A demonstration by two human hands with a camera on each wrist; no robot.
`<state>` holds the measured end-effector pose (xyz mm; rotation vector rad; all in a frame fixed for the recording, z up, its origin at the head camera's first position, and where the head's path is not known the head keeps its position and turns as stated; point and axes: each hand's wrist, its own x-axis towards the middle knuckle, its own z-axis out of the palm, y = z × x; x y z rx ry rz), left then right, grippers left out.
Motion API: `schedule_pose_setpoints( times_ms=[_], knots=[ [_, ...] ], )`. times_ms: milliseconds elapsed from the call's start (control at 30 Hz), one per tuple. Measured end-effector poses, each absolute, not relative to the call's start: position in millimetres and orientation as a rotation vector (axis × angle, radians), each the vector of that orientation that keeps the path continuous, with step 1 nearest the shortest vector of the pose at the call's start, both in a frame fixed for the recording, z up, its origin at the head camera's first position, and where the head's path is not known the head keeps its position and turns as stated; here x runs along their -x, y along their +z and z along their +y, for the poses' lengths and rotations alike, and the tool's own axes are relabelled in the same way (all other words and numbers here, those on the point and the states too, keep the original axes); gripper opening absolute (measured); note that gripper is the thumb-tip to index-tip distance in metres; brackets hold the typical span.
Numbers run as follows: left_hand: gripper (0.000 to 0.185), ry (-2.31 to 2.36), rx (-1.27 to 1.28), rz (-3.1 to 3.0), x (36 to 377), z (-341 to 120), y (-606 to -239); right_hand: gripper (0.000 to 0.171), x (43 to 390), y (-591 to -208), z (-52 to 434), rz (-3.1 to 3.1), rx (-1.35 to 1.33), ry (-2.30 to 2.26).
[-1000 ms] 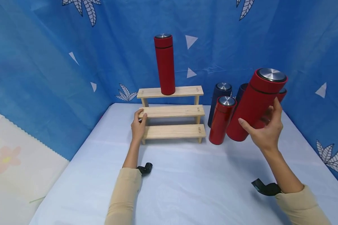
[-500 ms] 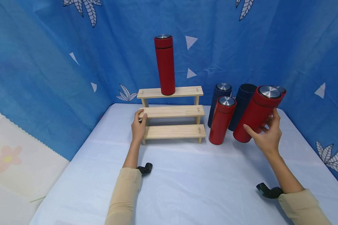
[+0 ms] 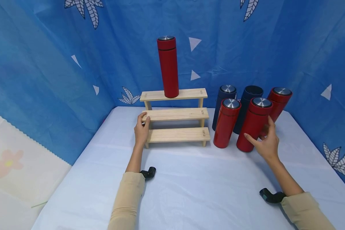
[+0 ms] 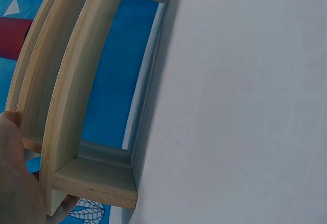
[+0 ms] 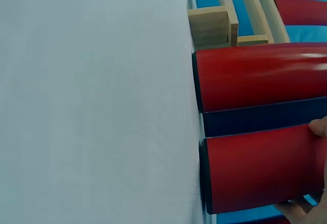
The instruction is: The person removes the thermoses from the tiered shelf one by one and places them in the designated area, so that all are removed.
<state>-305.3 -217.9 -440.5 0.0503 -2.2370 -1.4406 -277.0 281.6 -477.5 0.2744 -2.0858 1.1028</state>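
My right hand (image 3: 265, 140) is curled round a matte red thermos (image 3: 253, 126) with a steel-topped lid, upright at the front of a group of bottles. In the right wrist view its base (image 5: 205, 178) is at the white tabletop; I cannot tell whether it bears full weight. My left hand (image 3: 141, 127) grips the left end of the middle board of a three-tier wooden rack (image 3: 175, 114). In the left wrist view the thumb lies against that rack (image 4: 66, 111), with part of the fingers hidden behind it. Another red thermos (image 3: 168, 68) stands on the top board.
Left of the held thermos stands a glossy red thermos (image 3: 226, 124). Behind are two dark blue bottles, one silver-lidded (image 3: 222, 102) and one dark-topped (image 3: 248, 105), plus another red thermos (image 3: 279, 100). A blue patterned curtain (image 3: 126, 48) hangs behind the white table (image 3: 189, 188).
My right hand has lowered the red thermos and set it more upright, slightly left of the rear red one, which now shows. The left hand stays on the rack.
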Motion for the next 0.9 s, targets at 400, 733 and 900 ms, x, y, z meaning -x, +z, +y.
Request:
schedule_pose_setpoints(
  times_ms=[400,733,900],
  knots=[
    [0.045,-1.452,-0.042,-2.229,306,-217,-440,0.099,275,-480,282,-2.097,-0.233,1.159],
    [0.045,-1.450,-0.043,-2.225,305,-217,-438,0.094,260,-461,266,-2.102,-0.247,1.281],
    [0.046,-1.458,-0.033,-2.227,305,-217,-439,0.097,254,-451,259,-2.102,-0.268,1.373]
  ],
)
